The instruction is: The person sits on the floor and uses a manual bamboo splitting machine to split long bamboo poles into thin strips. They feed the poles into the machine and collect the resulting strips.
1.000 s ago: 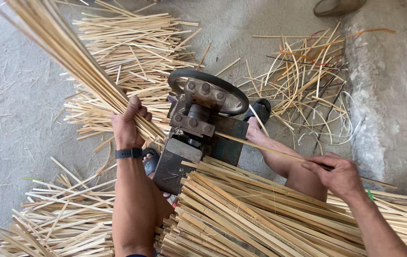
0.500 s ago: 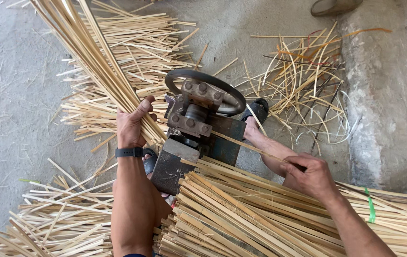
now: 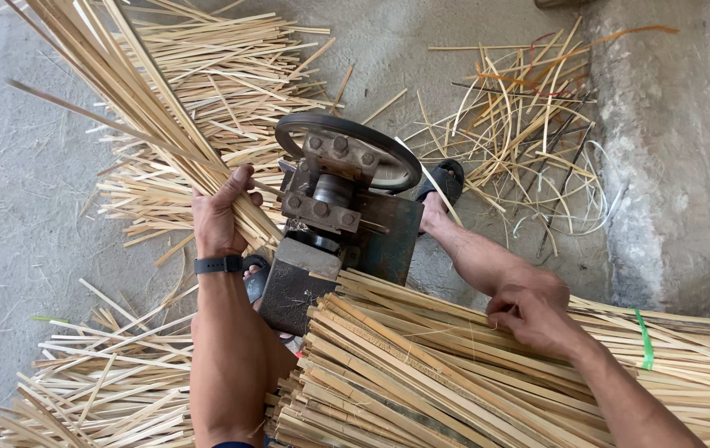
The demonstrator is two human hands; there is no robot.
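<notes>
- Head cam: left hand fingers wrapped tight round a bunch of bamboo strips, beside the splitting machine.
- Right hand fingers curled, pinching a strip atop tied bundle in front.

Bamboo strips: pale, dry, matt, fibrous wood. Machine, frame centre: dark worn metal, dull, bolted; wheel rim smooth black. Floor: rough grey concrete.

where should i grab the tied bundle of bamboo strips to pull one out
Probably from above, near the cut ends by the machine, where the bundle lies flat and its strips fan loose. The green tie cinches the far part. The right hand rests on top there.
</notes>
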